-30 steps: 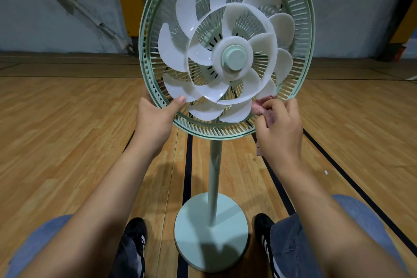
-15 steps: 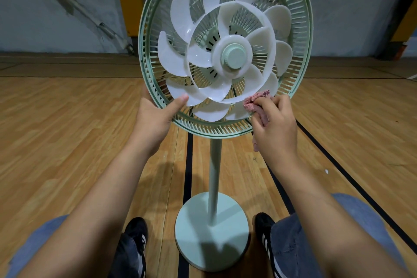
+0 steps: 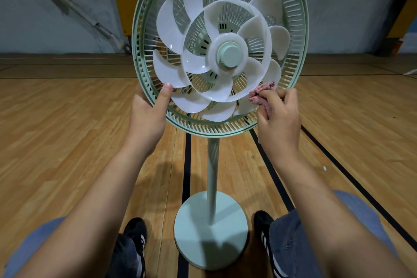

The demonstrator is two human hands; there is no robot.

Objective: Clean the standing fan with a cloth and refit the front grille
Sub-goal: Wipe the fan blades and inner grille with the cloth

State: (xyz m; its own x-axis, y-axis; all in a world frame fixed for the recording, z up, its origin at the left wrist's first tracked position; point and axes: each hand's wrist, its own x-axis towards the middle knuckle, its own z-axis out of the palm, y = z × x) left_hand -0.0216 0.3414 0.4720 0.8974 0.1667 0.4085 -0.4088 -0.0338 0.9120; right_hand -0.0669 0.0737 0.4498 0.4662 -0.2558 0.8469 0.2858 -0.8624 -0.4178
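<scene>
A pale green standing fan [image 3: 220,52] with bare white blades [image 3: 216,95] stands on a wooden floor [image 3: 67,131]. The left hand [image 3: 147,113] grips the rear grille rim [image 3: 146,88] at lower left. The right hand [image 3: 278,119] pinches a pink cloth [image 3: 259,95] against a lower-right blade.

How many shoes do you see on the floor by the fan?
2. The left shoe sits left of the fan base; the right shoe sits to its right, partly covered by the jeans.
</scene>
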